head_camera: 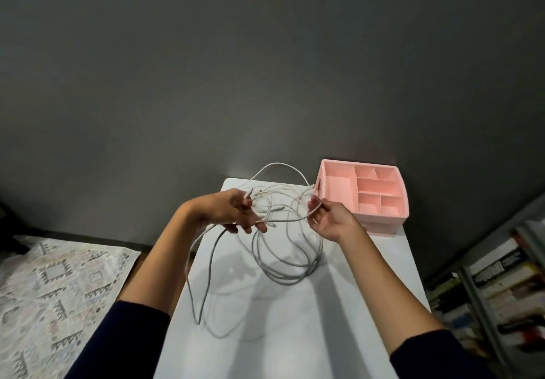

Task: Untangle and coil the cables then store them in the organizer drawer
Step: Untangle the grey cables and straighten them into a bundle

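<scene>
1. Your cables (277,249) are thin and pale, white to light grey. They are knotted together in one loose tangle to the left of the pink organizer (383,221).
2. The tangle hangs between your two hands. Its lower loops bunch in a rough ring on the white table (295,334), nearer you than the organizer.
3. One strand arches up at the far side and runs toward the organizer's left wall. Whether it touches the wall cannot be told.
4. Two long strands trail away from the organizer, down past the table's left edge, and bend back up in a narrow hairpin.
5. Small plug ends show among the strands, one at your left fingertips and another just below them.
6. Your left hand (233,210), farther from the organizer, has its grip closed on the cables, with the fingers curled down around several strands.
7. Your right hand (330,219), just beside the organizer's near-left corner, has its grip pinched on a single strand between thumb and fingertips.
8. The organizer stands on the table's far right corner. Its open top is split into several compartments, and no cable lies in them.
9. A patterned cloth (59,290) lies well to the organizer's left, and books (501,284) stand on the side nearer you, to its right.
</scene>
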